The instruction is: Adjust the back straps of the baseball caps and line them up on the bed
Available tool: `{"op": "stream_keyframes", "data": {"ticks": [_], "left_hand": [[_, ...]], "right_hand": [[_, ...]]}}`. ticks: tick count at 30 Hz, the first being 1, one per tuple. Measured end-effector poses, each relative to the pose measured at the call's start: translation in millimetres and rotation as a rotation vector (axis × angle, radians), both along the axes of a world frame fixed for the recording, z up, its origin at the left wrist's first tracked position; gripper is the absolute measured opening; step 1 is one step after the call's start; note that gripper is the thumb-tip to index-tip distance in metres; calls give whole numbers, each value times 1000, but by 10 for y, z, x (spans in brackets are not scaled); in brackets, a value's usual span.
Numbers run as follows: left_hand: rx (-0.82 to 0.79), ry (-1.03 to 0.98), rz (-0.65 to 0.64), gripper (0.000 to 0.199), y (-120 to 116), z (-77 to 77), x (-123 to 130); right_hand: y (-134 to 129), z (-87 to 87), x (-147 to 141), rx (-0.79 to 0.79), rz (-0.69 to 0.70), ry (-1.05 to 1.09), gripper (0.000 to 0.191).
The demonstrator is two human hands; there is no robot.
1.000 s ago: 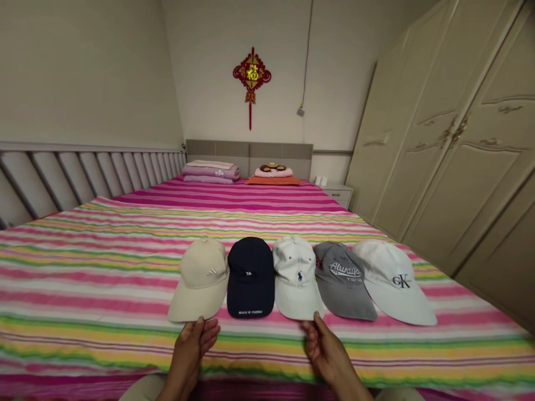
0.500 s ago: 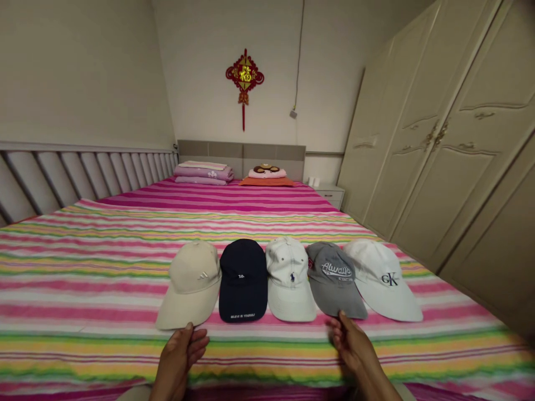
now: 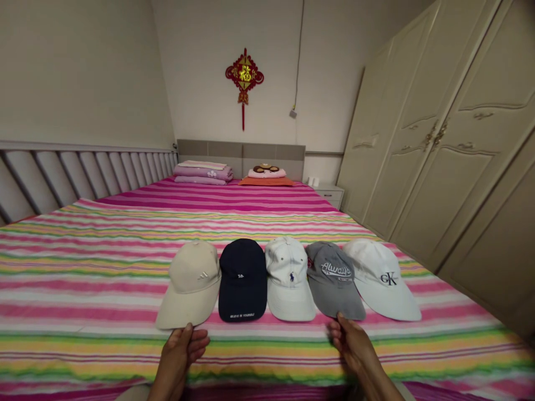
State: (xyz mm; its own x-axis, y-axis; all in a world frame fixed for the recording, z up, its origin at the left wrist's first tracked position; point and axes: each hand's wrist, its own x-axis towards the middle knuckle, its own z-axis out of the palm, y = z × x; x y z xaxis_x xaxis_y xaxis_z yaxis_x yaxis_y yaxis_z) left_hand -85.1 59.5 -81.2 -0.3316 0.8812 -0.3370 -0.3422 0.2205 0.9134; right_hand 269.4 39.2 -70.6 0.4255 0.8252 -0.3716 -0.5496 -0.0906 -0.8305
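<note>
Five caps would exceed the count, so several caps lie side by side on the bed, brims toward me. Leftmost is a beige cap (image 3: 194, 273); then come a navy cap (image 3: 242, 289), an off-white cap (image 3: 288, 301) with a small dark emblem, a grey cap (image 3: 334, 295) lettered "Always", and a white cap (image 3: 384, 262) with dark letters. My left hand (image 3: 184, 348) is at the beige cap's brim, its thumb tip against the front edge and its fingers stretched out. My right hand (image 3: 351, 340) has its thumb tip at the grey brim's edge, fingers apart below it.
A striped sheet (image 3: 104, 312) covers the bed. Folded purple bedding (image 3: 203, 174) and an orange pillow (image 3: 266, 181) lie by the headboard (image 3: 211, 147). A slatted rail (image 3: 87, 172) runs along the left, a wardrobe (image 3: 422, 128) along the right, and a nightstand (image 3: 332, 195) stands behind.
My right hand and the grey and white caps on the right sit very slightly farther left. My left hand and the beige cap are practically unmoved.
</note>
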Motion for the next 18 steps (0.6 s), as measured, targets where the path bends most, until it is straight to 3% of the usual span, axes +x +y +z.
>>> {"op": "stream_keyframes", "data": {"ticks": [11, 18], "left_hand": [[-13, -4, -40, 16, -42, 23, -12], [-52, -80, 22, 16, -57, 83, -113]], "right_hand": [[-83, 66, 108, -95, 56, -29, 21], [-193, 131, 784, -96, -295, -23, 20]]}}
